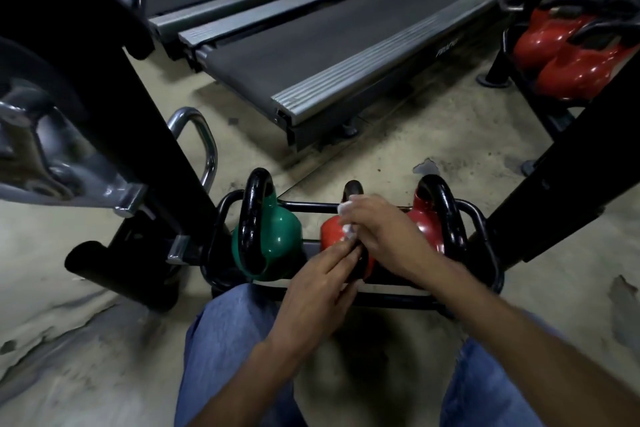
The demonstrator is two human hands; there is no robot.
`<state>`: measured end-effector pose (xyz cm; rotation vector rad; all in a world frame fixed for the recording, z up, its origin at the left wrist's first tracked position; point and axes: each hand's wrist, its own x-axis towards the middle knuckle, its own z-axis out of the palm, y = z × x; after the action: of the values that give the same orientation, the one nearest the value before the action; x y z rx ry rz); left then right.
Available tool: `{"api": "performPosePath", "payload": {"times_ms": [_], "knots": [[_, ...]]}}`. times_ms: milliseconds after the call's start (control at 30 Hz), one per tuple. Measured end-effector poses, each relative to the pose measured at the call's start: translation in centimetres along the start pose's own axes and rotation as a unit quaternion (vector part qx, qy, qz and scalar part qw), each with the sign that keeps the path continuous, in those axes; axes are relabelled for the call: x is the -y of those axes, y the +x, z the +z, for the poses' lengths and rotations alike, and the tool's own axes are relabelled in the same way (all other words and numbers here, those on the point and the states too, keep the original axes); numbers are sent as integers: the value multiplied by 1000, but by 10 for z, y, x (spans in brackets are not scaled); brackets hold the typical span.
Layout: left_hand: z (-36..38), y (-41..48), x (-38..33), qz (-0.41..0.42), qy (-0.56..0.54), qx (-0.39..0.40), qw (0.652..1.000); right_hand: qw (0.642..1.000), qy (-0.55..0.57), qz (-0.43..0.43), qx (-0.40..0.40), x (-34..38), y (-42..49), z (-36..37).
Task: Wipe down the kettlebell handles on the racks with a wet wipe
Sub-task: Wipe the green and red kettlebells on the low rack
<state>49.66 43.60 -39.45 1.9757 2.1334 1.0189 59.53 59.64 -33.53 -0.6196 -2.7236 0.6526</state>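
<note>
Head view, lower centre: right hand (388, 239) closed over the wet wipe (347, 209), the wipe bunched round the black handle (353, 188) of the middle red kettlebell (330, 236). Left hand (318, 291) just below it, fingers fairly straight, tips pressed against the near leg of that handle, gripping nothing. Steadying the bell, by the look of it.

First risk right there: a wipe this crumpled, likely to cover only a strip of the bar and skip the underside. Needs spreading out, or a full twist round.

Second risk: those left fingertips, close to the wet metal and the front rail of the rack (391, 302). One hard tug and a tipped bell, fingers pinched between handle and rail. Slippery too, probably, once damp.

Outward now: green kettlebell (277, 239) just beside on the left, another red kettlebell (426, 218) close on the right, both with tall handles. Little elbow room for a wide stroke without a knuckle knock.

Upper right of the frame: more red kettlebells (561, 55) on a second rack, well apart, easy to forget. Treadmill (346, 45) across the upper centre.
</note>
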Motion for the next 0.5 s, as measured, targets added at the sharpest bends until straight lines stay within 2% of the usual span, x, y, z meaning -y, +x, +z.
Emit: {"api": "performPosePath", "payload": {"times_ms": [33,100,167,233,267,300,333,367,433,500], "knots": [[-1,3,0,-13,4,1,1000,990,97,59,-86,0,-10,5],[-6,16,-2,-45,6,24,999,922,277,194,-190,-1,-14,21],[-11,31,-4,-68,11,63,996,808,447,305,-233,-5,-4,37],[-14,43,-9,-72,26,82,994,675,582,389,-233,-7,9,41],[-16,47,-11,-76,30,86,993,612,640,408,-222,-8,14,40],[-17,49,-13,-81,32,88,992,567,681,415,-206,-7,16,37],[-18,49,-13,-87,30,89,992,547,704,414,-185,-6,15,35],[-19,48,-13,-91,25,91,991,551,709,412,-157,-2,11,34],[-18,42,-13,-102,16,97,990,603,679,404,-112,5,-2,33],[-16,37,-16,-117,2,99,988,679,625,376,-89,4,-17,35]]}}
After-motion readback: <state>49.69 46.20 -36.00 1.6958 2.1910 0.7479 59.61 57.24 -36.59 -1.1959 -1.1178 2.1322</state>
